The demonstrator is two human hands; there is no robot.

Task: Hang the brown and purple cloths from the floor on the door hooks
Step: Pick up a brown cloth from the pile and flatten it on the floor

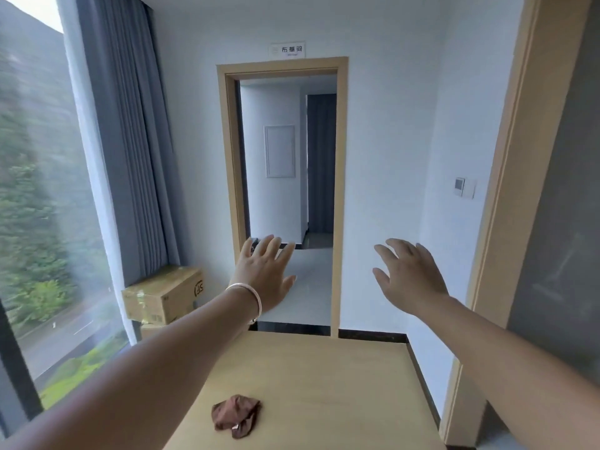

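While both arms reach forward, nothing held. Doorway [285, 190] straight ahead as landmark; wooden floor [341, 384] spreads below it. Left hand [264, 274] empty, fingers spread, over doorway's foot; right hand [410, 277] empty, spread, just right of doorway. Brown cloth [236, 416] crumpled on floor, well below doorway. Likely light, limp; pinch raised fold. Purple cloth, hooks unseen.
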